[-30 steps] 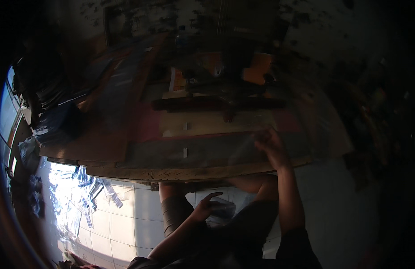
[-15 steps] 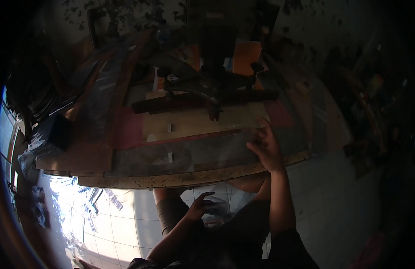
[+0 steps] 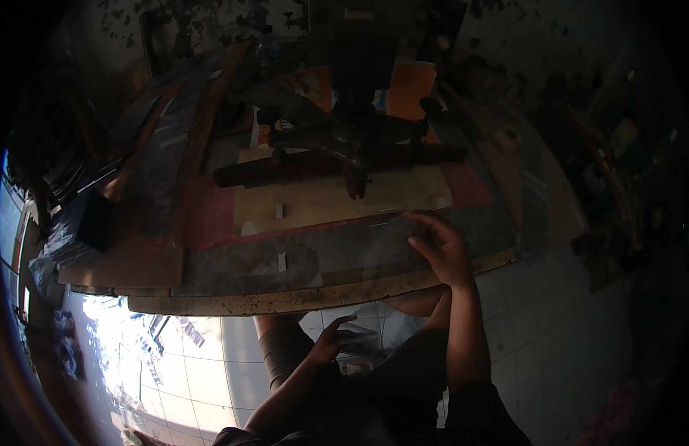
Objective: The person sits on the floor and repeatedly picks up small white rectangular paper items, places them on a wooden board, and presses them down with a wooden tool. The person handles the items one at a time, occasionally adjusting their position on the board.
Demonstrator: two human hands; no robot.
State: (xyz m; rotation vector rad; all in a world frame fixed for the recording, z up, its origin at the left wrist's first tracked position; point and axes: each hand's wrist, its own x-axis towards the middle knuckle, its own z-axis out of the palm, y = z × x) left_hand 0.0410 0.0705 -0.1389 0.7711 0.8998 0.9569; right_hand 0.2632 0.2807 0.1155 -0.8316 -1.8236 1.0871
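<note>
My left hand (image 3: 332, 343) is low over my lap, below the table's front edge, with its index finger stretched out. Its other fingers close against a see-through plastic piece (image 3: 363, 340), which looks like a bag. My right hand (image 3: 441, 244) is over the front right of the table, its fingers curled and its thumb and index finger close together. Anything between those fingers is too dark and faint to make out. Beyond it stands a dark metal machine (image 3: 352, 145) with spread arms and a long crossbar, above a pale yellowish board (image 3: 322, 212) on a red sheet (image 3: 210, 212).
Two small light strips, one on the board (image 3: 279, 211) and one on the table (image 3: 282, 262), lie left of centre. A dark box (image 3: 91, 219) sits at the left, orange printed sheets (image 3: 411, 93) behind the machine. Scraps (image 3: 162, 334) litter the sunlit floor.
My right hand has drawn back slightly toward me and left, off the board's right end, and its raised fingers have folded down. My left hand has stayed in place.
</note>
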